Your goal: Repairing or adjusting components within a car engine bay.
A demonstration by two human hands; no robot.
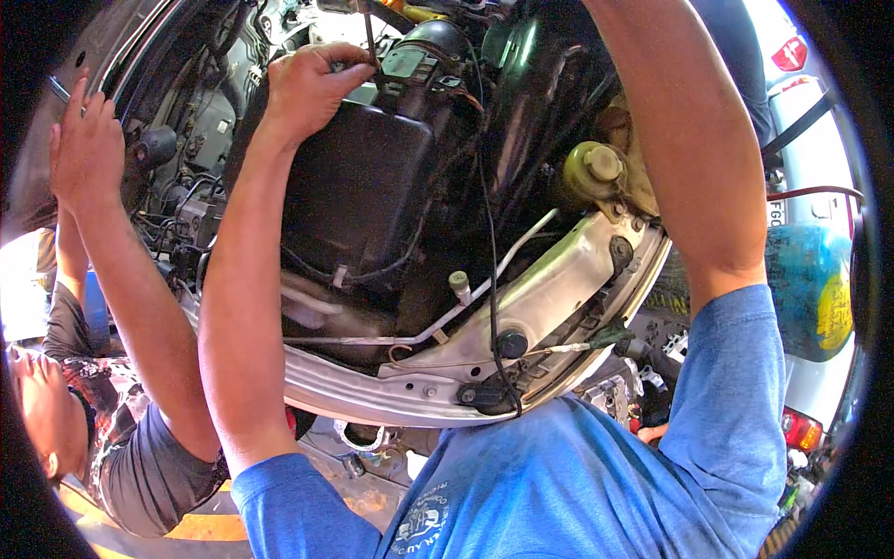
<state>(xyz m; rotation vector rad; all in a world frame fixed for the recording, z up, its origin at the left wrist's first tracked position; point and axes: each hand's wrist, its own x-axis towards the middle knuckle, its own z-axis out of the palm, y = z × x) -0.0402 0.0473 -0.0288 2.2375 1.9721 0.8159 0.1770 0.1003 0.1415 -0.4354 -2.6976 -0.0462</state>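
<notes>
My left hand reaches over the engine bay, thumb and fingers pinched at the lower end of a thin dark rod. The rod runs up past the top rim of the picture. Beneath this hand lies a large black plastic box, with a dark housing that has a grey label just right of my fingertips. My right forearm stretches up and forward; its hand is beyond the top edge.
A co-worker's hand at the left is by a slim metal tool. A yellowish reservoir with a cap sits at the right. The pale front crossmember curves before me, a black cable hanging over it. A blue-and-yellow cylinder stands farther right.
</notes>
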